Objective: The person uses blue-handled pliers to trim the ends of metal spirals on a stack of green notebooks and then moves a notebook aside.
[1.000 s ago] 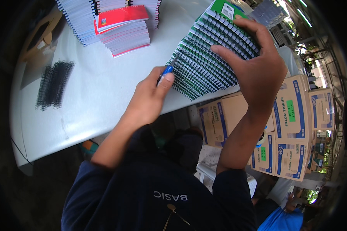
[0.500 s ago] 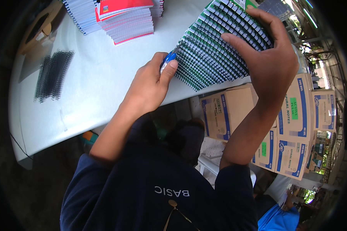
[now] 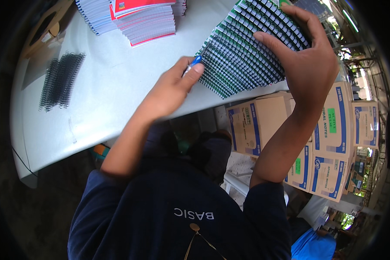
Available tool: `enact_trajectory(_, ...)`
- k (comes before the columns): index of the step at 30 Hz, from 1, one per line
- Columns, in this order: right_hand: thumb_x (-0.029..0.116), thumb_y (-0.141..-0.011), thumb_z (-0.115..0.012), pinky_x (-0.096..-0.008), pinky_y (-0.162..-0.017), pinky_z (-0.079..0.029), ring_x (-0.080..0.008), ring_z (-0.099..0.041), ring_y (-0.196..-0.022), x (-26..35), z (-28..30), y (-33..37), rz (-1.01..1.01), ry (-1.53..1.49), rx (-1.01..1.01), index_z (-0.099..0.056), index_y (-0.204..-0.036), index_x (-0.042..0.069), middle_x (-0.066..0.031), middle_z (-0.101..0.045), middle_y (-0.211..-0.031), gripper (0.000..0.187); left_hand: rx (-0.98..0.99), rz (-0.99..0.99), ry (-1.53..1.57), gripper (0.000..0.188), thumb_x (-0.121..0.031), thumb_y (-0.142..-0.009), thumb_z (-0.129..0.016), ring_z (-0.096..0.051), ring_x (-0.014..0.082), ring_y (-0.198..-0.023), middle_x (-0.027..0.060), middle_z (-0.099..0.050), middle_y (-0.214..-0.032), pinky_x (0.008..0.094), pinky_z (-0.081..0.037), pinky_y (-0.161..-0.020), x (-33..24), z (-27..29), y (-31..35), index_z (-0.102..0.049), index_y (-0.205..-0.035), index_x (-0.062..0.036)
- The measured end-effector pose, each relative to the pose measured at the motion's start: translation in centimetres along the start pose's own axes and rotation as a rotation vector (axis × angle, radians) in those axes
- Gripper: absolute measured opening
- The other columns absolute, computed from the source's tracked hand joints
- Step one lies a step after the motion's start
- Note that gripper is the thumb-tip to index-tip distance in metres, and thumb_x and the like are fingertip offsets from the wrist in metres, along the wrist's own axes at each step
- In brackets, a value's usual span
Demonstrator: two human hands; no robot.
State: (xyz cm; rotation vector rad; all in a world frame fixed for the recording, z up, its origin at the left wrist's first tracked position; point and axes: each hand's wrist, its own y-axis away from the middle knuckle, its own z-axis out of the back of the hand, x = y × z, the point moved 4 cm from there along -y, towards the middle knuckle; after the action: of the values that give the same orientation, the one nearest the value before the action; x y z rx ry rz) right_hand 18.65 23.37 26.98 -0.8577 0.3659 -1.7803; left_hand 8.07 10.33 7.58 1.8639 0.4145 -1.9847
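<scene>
A tall stack of spiral notebooks (image 3: 242, 58) with green covers stands at the table's near right edge, its dark coil spines facing me. My left hand (image 3: 171, 89) is closed around a small tool (image 3: 196, 61) with a blue and white handle; its thin metal tip reaches the coils at the stack's left side. The exact kind of tool is hard to make out. Across the stack's upper right, my right hand (image 3: 310, 65) holds the notebooks, thumb on the spines and forefinger reaching over the far end. Its other fingers are hidden.
On the white table (image 3: 112, 91) lies a bundle of loose black coils (image 3: 61, 81) at the left. Red-covered notebooks (image 3: 147, 26) are piled at the back, beside more spiral notebooks (image 3: 97, 17). Cardboard cartons (image 3: 331, 125) are stacked on the right, below table height.
My left hand has shifted slightly up and right with the tool, along the coil ends. The right hand stays on the stack, and the whole view has moved a little.
</scene>
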Motion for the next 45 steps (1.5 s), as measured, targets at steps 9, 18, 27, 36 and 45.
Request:
enact_trajectory(9, 0.004, -0.054, -0.081, -0.0249, -0.069, -0.049, -0.0151, -0.064, -0.077, 4.1, -1.9, 2.0, 0.143, 0.202, -0.196, -0.061, -0.094, 0.001, -0.0091, -0.066, -0.084, 0.045, 0.625, 0.092, 1.304, 0.064, -0.048, -0.098, -0.026, -0.063, 0.0308, -0.093, 0.0178, -0.061, -0.098, 0.0477, -0.053, -0.079, 2.8, 0.3, -0.8, -0.04, -0.131, 0.0042)
enact_trajectory(18, 0.004, -0.055, -0.081, -0.0251, -0.069, -0.05, -0.0155, -0.064, -0.077, 3.6, -2.0, 2.2, 0.238, 0.168, -0.219, -0.061, -0.094, 0.0, -0.0097, -0.066, -0.085, 0.044, 0.369, 0.233, 1.082, 0.062, -0.049, -0.097, -0.027, -0.064, 0.0282, -0.08, 0.0141, -0.062, -0.092, 0.0446, -0.055, -0.075, 0.5, -0.1, 0.2, -0.046, -0.123, 0.0034)
enact_trajectory(27, 0.002, -0.055, -0.08, -0.0249, -0.069, -0.05, -0.0152, -0.065, -0.077, 0.7, -0.2, -0.3, -0.11, 0.005, 0.057, -0.061, -0.095, 0.0, -0.0095, -0.067, -0.085, 0.044, 0.022, 0.109, 0.239, 0.06, -0.048, -0.098, -0.03, -0.062, 0.0295, -0.092, 0.0163, -0.062, -0.101, 0.0424, -0.049, -0.084, 0.5, -0.4, 0.5, -0.047, -0.124, 0.0018)
enact_trajectory(36, 0.002, -0.055, -0.08, -0.0246, -0.068, -0.05, -0.0149, -0.065, -0.077, 4.5, -2.7, 2.1, 0.166, 0.28, -0.209, -0.062, -0.096, 0.001, -0.0092, -0.067, -0.085, 0.045, 0.644, 0.097, 1.281, 0.065, -0.048, -0.098, -0.024, -0.06, 0.0358, -0.1, 0.0189, -0.058, -0.105, 0.055, -0.049, -0.086, 2.1, -0.6, 0.5, -0.036, -0.134, 0.0048)
enact_trajectory(45, 0.001, -0.054, -0.081, -0.0244, -0.069, -0.05, -0.0142, -0.065, -0.077, 3.9, -2.3, 2.4, 0.191, 0.201, -0.221, -0.061, -0.095, 0.001, -0.009, -0.067, -0.085, 0.045, 0.473, 0.113, 0.976, 0.056, -0.047, -0.098, -0.028, -0.062, 0.0274, -0.089, 0.0132, -0.061, -0.095, 0.0435, -0.05, -0.079, 2.9, 0.1, 0.1, -0.047, -0.123, -0.0002)
